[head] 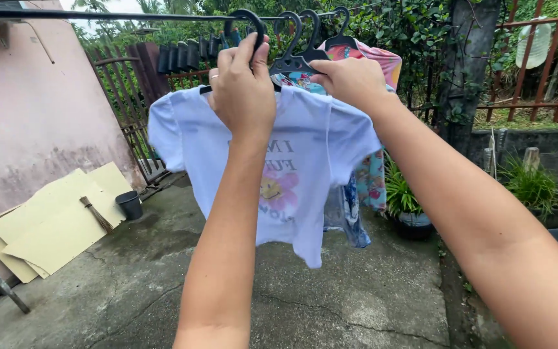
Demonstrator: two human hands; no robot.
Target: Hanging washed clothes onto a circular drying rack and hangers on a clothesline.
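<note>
A white shirt [305, 168] on a black hanger [253, 29] is held at the line [98, 14]: the left hand [243, 87] is closed on the hook, the right hand [350, 81] pinches the collar. A dark bucket [129, 204] stands by yellow boards [53, 223].

Both hands are reaching up to a clothesline [98, 14] running across the top of the scene. Right of the right hand [350, 81], black hangers [305, 39] carrying colourful garments [372, 181] are crowding the line, leaving no gap there. Left of the left hand [243, 90], a row of dark clothespins [185, 55] is sitting on the line; farther left the line is lying bare. A white shirt [305, 161] is hanging directly below the hands, blocking passage downward. A pink wall [27, 116] is closing off the far left.
</note>
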